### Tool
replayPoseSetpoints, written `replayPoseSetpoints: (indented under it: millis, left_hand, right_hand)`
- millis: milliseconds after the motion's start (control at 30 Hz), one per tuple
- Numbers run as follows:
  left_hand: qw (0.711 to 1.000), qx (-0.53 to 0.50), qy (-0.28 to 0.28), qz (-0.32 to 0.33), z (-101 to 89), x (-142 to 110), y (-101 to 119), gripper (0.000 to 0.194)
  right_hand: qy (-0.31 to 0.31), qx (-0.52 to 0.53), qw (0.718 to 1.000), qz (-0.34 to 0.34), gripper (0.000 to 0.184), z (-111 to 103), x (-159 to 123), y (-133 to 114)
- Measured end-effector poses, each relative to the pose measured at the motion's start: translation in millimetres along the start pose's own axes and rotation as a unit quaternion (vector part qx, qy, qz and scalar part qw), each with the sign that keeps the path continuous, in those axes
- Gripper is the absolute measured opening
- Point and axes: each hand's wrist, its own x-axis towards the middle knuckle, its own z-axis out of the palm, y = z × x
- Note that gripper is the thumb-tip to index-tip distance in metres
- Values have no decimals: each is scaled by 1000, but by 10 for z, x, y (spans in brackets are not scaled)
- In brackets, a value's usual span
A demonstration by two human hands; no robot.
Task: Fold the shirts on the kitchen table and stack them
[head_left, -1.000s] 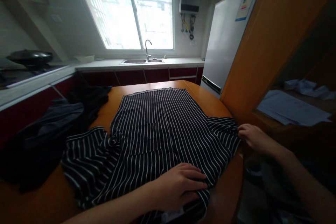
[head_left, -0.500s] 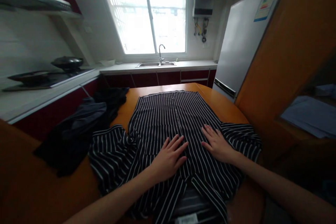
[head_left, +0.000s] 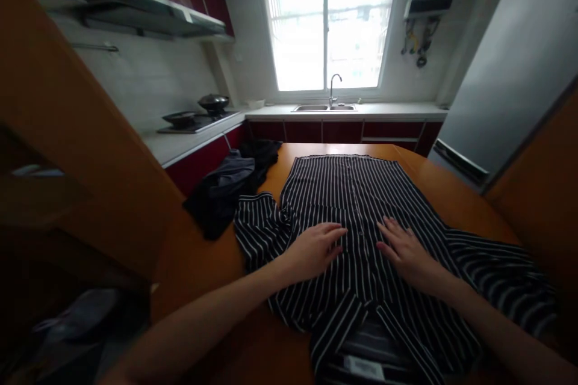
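A black-and-white striped button-up shirt (head_left: 334, 192) lies spread out on the wooden table (head_left: 469, 198), its collar towards me and its hem at the far side. Over the left half of the chest is my left hand (head_left: 316, 249), fingers stretched out and holding nothing. My right hand (head_left: 409, 252) rests palm down beside the button line on the other half, fingers spread. The left sleeve (head_left: 257, 222) is bunched up, while the right sleeve (head_left: 501, 271) stretches out past my right forearm. A white label (head_left: 363, 367) shows inside the collar.
A heap of dark clothes (head_left: 230, 177) lies at the table's left edge. Beyond the table are a counter with a sink (head_left: 311, 107), a stove with a wok (head_left: 213, 102), and a fridge (head_left: 506, 66) on the right. A wooden panel (head_left: 103, 132) stands at left.
My view has turned left, so the scene sits further right. My left hand has tilted, its fingers now closer together and pointing right. The right hand still lies on the shirt.
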Motion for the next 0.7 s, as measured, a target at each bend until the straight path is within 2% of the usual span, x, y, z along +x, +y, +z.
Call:
replayPoseSetpoints:
  millis: [67,100,133,200,267,333,400,533,700]
  left_hand:
    - [993,37,52,-101,-315,-141,-305,32]
    - [979,69,79,-175,-469,-238,-503,27]
    - [953,108,104,-262,-611,-351,-718,23]
    - [881,156,119,-431,-823,-599,-1149,23]
    - [832,111,137,-526,-907,-815,-1509,26]
    - [817,17,175,-549,-875,-935,-1747,26]
    - [820,-57,211,-528,-779,-942,-1867,27]
    - [834,-163,257,-461,-609,-778,-1922,47]
    - [801,-312,278,-429,-578,-711,-1976,50]
  right_hand:
    - [-45,17,997,-59,66,-27,116,-282]
    - [-56,23,995,-80,66,-39,172,-393]
    - [-59,28,993,-95,65,-43,224,-484]
    - [-43,36,992,-110,65,-15,311,-607]
    - [-18,43,993,-112,64,63,358,-658]
    - [-2,51,992,-113,62,171,361,-648]
    - [0,62,992,-112,62,267,336,-599]
    - [-12,88,992,-92,63,332,299,-501]
    - [-19,91,992,-90,66,347,298,-508]
